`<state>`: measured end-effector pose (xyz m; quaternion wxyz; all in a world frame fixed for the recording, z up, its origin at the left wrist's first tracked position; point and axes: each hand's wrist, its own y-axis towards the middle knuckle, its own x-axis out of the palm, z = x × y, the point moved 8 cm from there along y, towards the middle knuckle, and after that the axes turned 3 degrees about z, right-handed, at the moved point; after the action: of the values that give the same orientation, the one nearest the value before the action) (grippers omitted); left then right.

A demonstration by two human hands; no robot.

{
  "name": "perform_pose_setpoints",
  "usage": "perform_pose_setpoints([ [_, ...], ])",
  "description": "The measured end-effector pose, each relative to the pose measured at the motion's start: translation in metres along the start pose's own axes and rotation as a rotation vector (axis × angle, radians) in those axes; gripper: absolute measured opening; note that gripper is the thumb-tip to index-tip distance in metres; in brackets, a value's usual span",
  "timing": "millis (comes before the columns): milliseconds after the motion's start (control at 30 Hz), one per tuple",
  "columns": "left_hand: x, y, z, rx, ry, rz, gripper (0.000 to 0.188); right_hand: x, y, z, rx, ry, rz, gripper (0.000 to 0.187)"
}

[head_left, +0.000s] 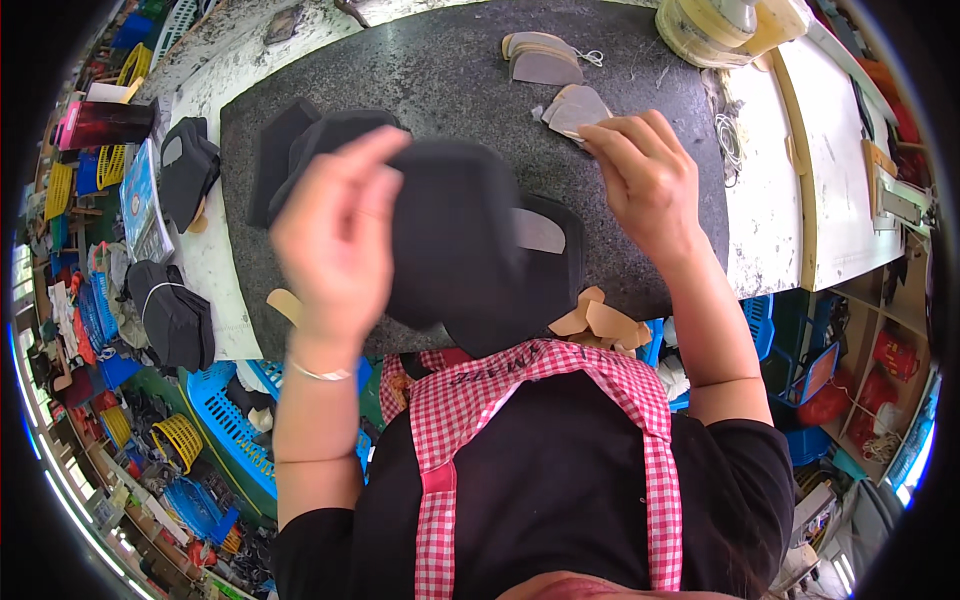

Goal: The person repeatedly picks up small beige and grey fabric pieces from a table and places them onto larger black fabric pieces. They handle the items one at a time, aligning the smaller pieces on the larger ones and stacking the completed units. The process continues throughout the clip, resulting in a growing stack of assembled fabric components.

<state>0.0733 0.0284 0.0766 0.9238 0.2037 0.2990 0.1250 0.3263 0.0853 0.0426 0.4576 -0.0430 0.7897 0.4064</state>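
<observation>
My left hand [340, 230] is smeared by motion, its fingertips at the left edge of a blurred black padded piece [455, 240]. Whether they grip that piece cannot be made out. Beneath it and to its right shows another black piece [555, 275], bearing a grey rounded patch [540, 232]. Farther right, my right hand [645, 175] has its thumb and fingers pinched on the edge of a thin grey rounded piece [580, 108], in a small fanned stack. More black pieces [290, 150] lie piled behind my left hand.
Another stack of grey and tan pieces [545, 62] lies at the far side of the dark worktop [440, 70]. Tan scraps [605, 322] sit at the near edge. A round tub [705, 30] stands far right, and a tied black bundle [175, 315] at left. Blue baskets [225, 420] are below.
</observation>
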Motion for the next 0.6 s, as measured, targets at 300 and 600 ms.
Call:
perform_pose_setpoints([
  [300,0.059,-0.042,0.016,-0.071,-0.072,-0.279,0.027,-0.015,0.005,-0.061,-0.266,0.295,0.128,0.031],
  [600,0.076,-0.057,-0.012,-0.498,-0.498,-0.372,0.016,-0.004,0.01,-0.072,-0.184,0.454,-0.049,0.029],
])
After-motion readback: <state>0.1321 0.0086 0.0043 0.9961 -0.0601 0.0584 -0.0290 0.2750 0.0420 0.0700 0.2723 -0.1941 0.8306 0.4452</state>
